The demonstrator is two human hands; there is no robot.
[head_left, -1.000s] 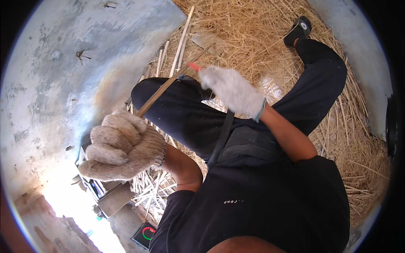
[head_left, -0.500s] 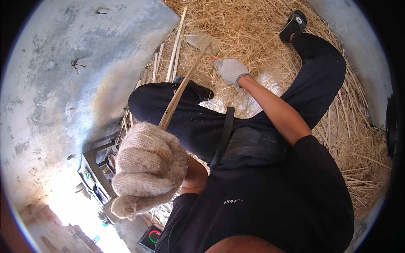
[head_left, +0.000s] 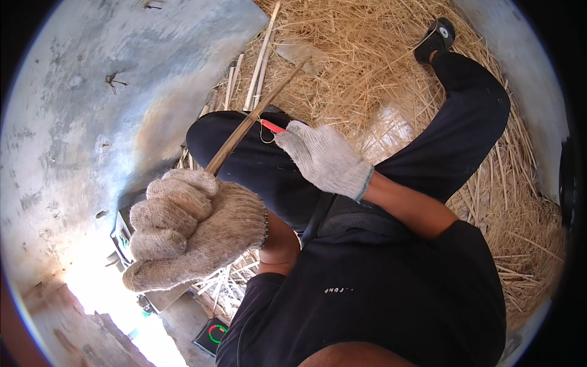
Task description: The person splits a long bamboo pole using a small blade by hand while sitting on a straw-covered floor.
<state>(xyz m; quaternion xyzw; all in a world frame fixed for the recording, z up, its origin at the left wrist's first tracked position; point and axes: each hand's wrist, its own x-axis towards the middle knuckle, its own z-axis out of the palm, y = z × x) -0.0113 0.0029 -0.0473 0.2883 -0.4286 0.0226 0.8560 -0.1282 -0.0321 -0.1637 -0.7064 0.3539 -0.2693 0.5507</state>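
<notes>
stick (head_left: pixel 257 116) over knee, straw (head_left: pixel 379 67) perhaps beneath

A deep bed of dry yellow straw (head_left: pixel 391 79) covers the ground at upper right. Several pale split sticks (head_left: pixel 260 61) lie along its left edge, beside a grey, stained concrete floor (head_left: pixel 92 104). At bottom centre sits a small dark device with a green ring (head_left: pixel 211 335).

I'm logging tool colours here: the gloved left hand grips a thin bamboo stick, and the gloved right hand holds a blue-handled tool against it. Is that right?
Not quite. The head view shows the handle of the small tool in the right hand is red, not blue. The rest stands: the gloved left hand grips the thin bamboo stick, and the tool meets it.
</notes>
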